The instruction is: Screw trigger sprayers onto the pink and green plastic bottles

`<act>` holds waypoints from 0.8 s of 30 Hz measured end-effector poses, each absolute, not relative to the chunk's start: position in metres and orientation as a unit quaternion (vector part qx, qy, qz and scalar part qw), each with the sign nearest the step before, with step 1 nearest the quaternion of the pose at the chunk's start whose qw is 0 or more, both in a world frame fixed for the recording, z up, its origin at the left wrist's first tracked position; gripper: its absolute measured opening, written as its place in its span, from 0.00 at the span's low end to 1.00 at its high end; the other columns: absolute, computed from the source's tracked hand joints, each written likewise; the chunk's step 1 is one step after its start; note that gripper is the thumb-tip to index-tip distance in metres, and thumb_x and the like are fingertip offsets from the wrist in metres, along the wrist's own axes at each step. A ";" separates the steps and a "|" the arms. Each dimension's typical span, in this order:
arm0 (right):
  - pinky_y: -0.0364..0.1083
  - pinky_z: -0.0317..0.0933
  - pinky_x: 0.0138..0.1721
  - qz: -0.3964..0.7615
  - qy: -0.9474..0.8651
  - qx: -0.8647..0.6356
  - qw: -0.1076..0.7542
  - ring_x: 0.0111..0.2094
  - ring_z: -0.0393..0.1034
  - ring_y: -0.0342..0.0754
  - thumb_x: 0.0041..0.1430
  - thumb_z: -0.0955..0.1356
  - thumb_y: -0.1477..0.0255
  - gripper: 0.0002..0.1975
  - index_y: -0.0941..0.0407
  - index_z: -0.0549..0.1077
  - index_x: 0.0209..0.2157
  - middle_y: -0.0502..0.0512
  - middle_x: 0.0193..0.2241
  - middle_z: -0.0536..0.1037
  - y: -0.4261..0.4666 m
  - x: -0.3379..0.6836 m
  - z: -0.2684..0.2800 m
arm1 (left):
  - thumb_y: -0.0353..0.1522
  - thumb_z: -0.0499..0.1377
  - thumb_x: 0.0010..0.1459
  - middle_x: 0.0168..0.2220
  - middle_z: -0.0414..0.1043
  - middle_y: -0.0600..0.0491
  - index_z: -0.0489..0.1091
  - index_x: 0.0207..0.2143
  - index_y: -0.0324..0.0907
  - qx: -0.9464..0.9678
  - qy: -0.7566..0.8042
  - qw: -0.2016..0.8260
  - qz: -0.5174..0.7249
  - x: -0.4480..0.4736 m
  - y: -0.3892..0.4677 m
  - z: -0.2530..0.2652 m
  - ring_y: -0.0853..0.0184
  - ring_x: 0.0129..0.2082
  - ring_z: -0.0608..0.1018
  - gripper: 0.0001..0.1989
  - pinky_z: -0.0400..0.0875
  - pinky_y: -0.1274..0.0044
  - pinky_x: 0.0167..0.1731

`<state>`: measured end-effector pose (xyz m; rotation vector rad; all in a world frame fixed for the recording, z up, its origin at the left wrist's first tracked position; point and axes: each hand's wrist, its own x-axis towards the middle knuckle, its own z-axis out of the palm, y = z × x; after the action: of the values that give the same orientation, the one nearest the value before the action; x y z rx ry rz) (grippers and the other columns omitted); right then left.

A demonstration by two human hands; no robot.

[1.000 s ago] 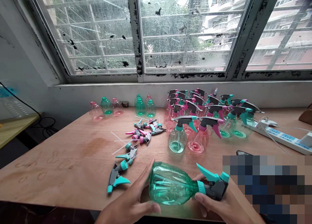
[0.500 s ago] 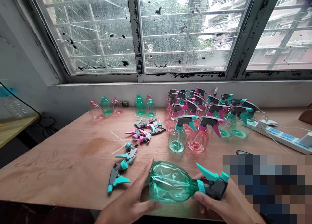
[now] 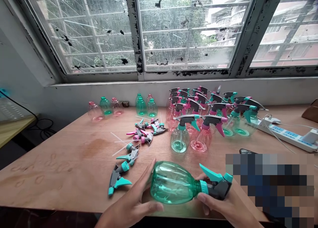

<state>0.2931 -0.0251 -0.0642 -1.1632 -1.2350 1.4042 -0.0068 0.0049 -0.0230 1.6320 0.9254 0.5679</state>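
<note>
A green spray bottle point(image 3: 172, 183) lies on its side in the air just above the table's near edge, its base to the left. Its turquoise-and-black trigger head point(image 3: 218, 185) sits on the neck, trigger facing up. My left hand point(image 3: 134, 198) cups the base end, fingers behind it and thumb in front. At the turquoise collar, my right hand point(image 3: 216, 203) pinches with thumb and fingers; some fingers are hidden behind the neck. To the left of my left hand lies a loose turquoise-and-black trigger head point(image 3: 118, 178), with another trigger head point(image 3: 131, 155) behind it.
Several assembled spray bottles point(image 3: 180, 140) in green and pink crowd the back right. More loose trigger heads point(image 3: 146, 133) with thin tubes lie mid-table. Headless bottles point(image 3: 95, 112) stand at the back left. A power strip point(image 3: 285, 135) with cables and a phone point(image 3: 245, 151) lie right.
The highlights on the green bottle's body have shifted, as if it turned slightly in my hands. Both hands keep nearly the same place. The whole view has moved a little.
</note>
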 end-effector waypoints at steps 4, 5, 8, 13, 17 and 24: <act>0.46 0.65 0.25 0.568 -0.495 -0.466 0.464 0.20 0.71 0.47 0.54 0.76 0.53 0.24 0.57 0.78 0.43 0.48 0.19 0.75 -0.025 0.292 -0.061 | 0.41 0.65 0.60 0.76 0.33 0.56 0.36 0.73 0.54 0.735 0.418 0.489 0.214 -0.007 0.005 -0.020 0.53 0.74 0.42 0.49 0.40 0.61 0.71; 0.46 0.66 0.25 0.569 -0.491 -0.467 0.466 0.20 0.71 0.47 0.53 0.76 0.53 0.24 0.57 0.78 0.42 0.48 0.19 0.75 -0.025 0.292 -0.060 | 0.40 0.65 0.61 0.76 0.34 0.57 0.36 0.73 0.55 0.741 0.420 0.478 0.213 -0.007 0.005 -0.019 0.54 0.74 0.43 0.48 0.40 0.61 0.71; 0.46 0.67 0.24 0.573 -0.484 -0.471 0.464 0.20 0.70 0.47 0.52 0.77 0.53 0.24 0.57 0.78 0.42 0.47 0.19 0.73 -0.025 0.291 -0.059 | 0.37 0.62 0.65 0.75 0.35 0.57 0.33 0.72 0.57 0.739 0.416 0.483 0.219 -0.006 0.005 -0.018 0.57 0.74 0.47 0.46 0.43 0.63 0.71; 0.45 0.66 0.24 0.571 -0.487 -0.475 0.459 0.21 0.69 0.47 0.51 0.77 0.53 0.23 0.57 0.79 0.39 0.48 0.18 0.74 -0.027 0.290 -0.059 | 0.39 0.65 0.61 0.76 0.33 0.53 0.29 0.72 0.53 0.704 0.397 0.540 0.236 -0.007 0.006 -0.022 0.57 0.74 0.46 0.53 0.45 0.63 0.71; 0.45 0.66 0.22 0.563 -0.481 -0.478 0.472 0.20 0.70 0.47 0.51 0.77 0.54 0.23 0.57 0.78 0.40 0.47 0.18 0.74 -0.027 0.289 -0.056 | 0.41 0.61 0.65 0.75 0.36 0.53 0.39 0.73 0.49 0.735 0.424 0.483 0.216 -0.009 0.007 -0.026 0.55 0.74 0.43 0.43 0.40 0.61 0.71; 0.44 0.65 0.23 0.574 -0.478 -0.475 0.467 0.20 0.70 0.46 0.53 0.77 0.57 0.20 0.57 0.76 0.40 0.47 0.17 0.75 -0.026 0.292 -0.056 | 0.43 0.52 0.70 0.75 0.34 0.54 0.35 0.73 0.52 0.721 0.403 0.509 0.243 -0.008 0.005 -0.026 0.55 0.73 0.42 0.37 0.50 0.66 0.70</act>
<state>0.2915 -0.0264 -0.0560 -1.1647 -1.1722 1.4077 -0.0076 0.0054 -0.0261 1.7361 0.9721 0.5855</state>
